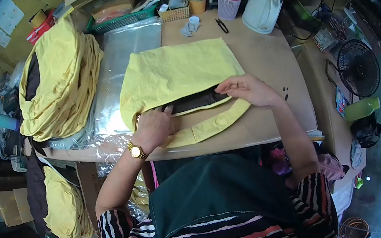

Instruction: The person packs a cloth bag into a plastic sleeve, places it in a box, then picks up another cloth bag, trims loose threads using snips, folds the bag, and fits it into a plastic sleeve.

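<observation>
A yellow cloth bag (179, 70) with a dark lining (193, 102) lies flat on the table, its mouth towards me and slightly parted. Its yellow strap (219, 121) curves round in front of the mouth. My left hand (152, 128), with a gold watch on the wrist, is closed on the left end of the opening, some fingertips hidden in the cloth. At the right end, my right hand (244, 89) pinches the bag's edge between thumb and fingers.
A tall pile of yellow bags (63, 83) stands at the left, beside clear plastic sleeves (128, 45). At the back are thread snips (222, 25), a pink cup (229, 5) and a white kettle (262, 8). More yellow cloth (62, 203) hangs below left. A black fan (358, 68) is at right.
</observation>
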Tool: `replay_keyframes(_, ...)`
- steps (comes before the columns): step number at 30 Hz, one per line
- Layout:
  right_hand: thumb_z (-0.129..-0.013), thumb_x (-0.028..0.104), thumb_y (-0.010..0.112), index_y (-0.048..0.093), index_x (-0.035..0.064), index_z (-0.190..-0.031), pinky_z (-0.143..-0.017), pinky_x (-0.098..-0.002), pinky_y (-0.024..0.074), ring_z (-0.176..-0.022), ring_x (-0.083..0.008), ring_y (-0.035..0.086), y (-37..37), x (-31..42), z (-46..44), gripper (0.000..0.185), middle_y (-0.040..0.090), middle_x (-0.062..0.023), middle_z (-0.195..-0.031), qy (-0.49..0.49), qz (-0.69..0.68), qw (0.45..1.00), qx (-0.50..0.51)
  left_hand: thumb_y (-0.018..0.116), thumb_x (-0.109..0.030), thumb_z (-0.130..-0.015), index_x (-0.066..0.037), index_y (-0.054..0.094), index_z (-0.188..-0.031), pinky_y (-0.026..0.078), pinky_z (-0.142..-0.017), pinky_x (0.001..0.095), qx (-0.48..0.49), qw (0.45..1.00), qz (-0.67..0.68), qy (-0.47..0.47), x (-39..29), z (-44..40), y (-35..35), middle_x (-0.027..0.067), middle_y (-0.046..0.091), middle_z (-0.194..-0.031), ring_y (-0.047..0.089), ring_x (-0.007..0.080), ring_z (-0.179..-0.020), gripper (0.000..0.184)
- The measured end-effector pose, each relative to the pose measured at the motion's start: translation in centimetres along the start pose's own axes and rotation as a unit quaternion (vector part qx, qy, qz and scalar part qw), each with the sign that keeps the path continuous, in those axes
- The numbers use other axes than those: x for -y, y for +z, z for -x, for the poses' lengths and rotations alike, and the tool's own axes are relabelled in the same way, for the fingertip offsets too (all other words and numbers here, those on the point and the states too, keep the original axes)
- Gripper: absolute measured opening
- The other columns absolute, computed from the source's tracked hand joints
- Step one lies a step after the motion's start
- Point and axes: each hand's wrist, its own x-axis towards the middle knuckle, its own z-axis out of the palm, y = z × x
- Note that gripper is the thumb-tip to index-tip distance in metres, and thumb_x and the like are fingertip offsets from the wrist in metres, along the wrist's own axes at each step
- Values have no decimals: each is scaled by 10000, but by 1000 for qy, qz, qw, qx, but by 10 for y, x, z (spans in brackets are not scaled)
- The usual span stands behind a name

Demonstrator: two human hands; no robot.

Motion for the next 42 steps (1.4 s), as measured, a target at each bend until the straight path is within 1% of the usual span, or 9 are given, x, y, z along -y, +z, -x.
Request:
replay_keyframes(5, -876, -67, 494, 602, -36, -1094, -883, -249, 467, -1038, -157, 598, 1, -17, 21, 246, 626, -123, -1094, -5, -45, 989, -144, 705, -206, -721, -31, 538, -1249, 518, -745, 421, -77, 993, 84, 25, -15, -3, 10, 176, 646, -933, 644, 330, -855, 581)
replay_keyframes(10, -761, -49, 606, 663, 29, -1012, -883, -348, 462, -1092, -299, 555, 13, -12, 37, 268, 569, -162, -1168, -188, 489, 785, -330, 653, -191, -800, -60, 621, -1070, 508, -697, 417, -160, 980, 121, 19, -18, -13, 25, 140, 648, -888, 644, 326, -811, 302)
replay_keyframes(18, -754, -8, 649, 661, 7, -1014, -898, -398, 460, -1050, -341, 554, 5, -60, 14, 260, 582, -158, -1147, -102, 396, 874, -263, 593, -131, -837, -48, 596, -867, 491, -677, 429, -102, 985, 113, -78, -19, -29, 25, 141, 637, -832, 631, 328, -780, 88)
replay_keyframes(23, -764, -32, 618, 646, -15, -1031, -845, -382, 482, -945, -351, 600, 11, -41, 17, 269, 621, -166, -1032, -119, 318, 912, -231, 622, -116, -813, -45, 627, -951, 496, -737, 413, -310, 923, 206, 100, -69, -57, 29, 160, 625, -968, 619, 308, -870, 156)
replay_keyframes(28, -766, -35, 648, 657, -29, -1005, -839, -320, 470, -915, -283, 614, 3, -24, 34, 240, 621, -151, -1014, -45, 205, 963, -168, 563, -160, -907, 17, 609, -1017, 474, -679, 357, -71, 922, 346, 160, -59, -73, 16, 146, 619, -780, 594, 279, -696, 213)
replay_keyframes(33, -755, 23, 668, 676, 20, -943, -766, -348, 480, -853, -272, 605, 23, -28, 37, 188, 623, -96, -959, -131, 328, 903, -245, 484, -290, -1002, 23, 621, -1009, 367, -535, 228, 81, 811, 570, 103, -48, -71, 25, -58, 471, -617, 366, 40, -555, 342)
replay_keyframes(34, -751, 30, 682, 683, 36, -924, -755, -352, 479, -844, -261, 602, 34, -23, 38, 173, 618, -86, -944, -175, 462, 810, -316, 484, -290, -1002, 23, 621, -1009, 367, -535, 228, 81, 811, 571, 99, -50, -70, 28, -58, 471, -617, 366, 40, -555, 342)
replay_keyframes(37, -739, 63, 719, 690, 72, -914, -772, -359, 463, -828, -237, 591, 64, -23, 43, 177, 611, -73, -934, -210, 433, 778, -403, 490, -291, -1002, -1, 624, -964, 314, -490, 215, 3, 764, 642, 64, -55, -67, 32, -95, 434, -620, 326, 19, -535, 322)
replay_keyframes(42, -716, 66, 748, 690, 55, -894, -784, -364, 441, -809, -230, 595, 73, -25, 33, 188, 640, -61, -916, -174, 353, 852, -344, 502, -294, -998, -35, 646, -973, 245, -459, 207, 117, 738, 662, 58, -56, -62, 19, -134, 385, -611, 271, 1, -523, 298)
